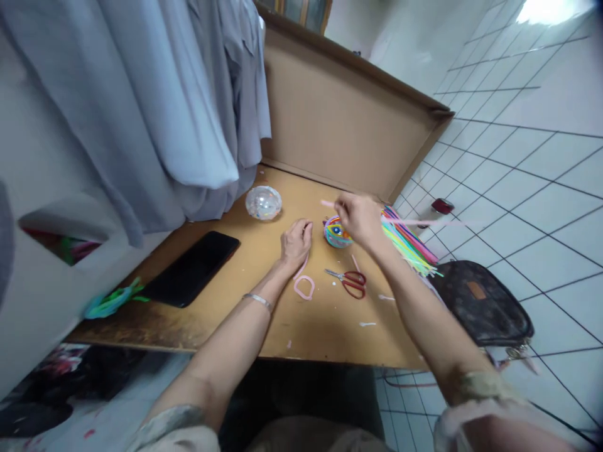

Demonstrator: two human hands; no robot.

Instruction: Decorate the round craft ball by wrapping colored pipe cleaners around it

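My right hand (360, 220) is raised over the table with its fingers pinched on a long pale pink pipe cleaner (409, 221), which sticks out on both sides. Closed and resting on the table, my left hand (296, 242) has a pink pipe cleaner strip (300, 269) coming out beneath it. A small bowl-shaped piece wrapped in coloured strips (335, 236) sits partly behind my right hand. Between my forearms lie a pink pipe cleaner loop (304, 289) and red-handled scissors (353, 284). Farther back stands a clear dome-like bowl (264, 204).
Many coloured pipe cleaners (414, 245) lie at the right edge, near a dark brown bag (485, 301). A black tablet-like device (191, 269) and a green-blue bundle (113, 300) are at left. Grey cloth (188, 94) hangs above; a cardboard panel (348, 107) stands behind.
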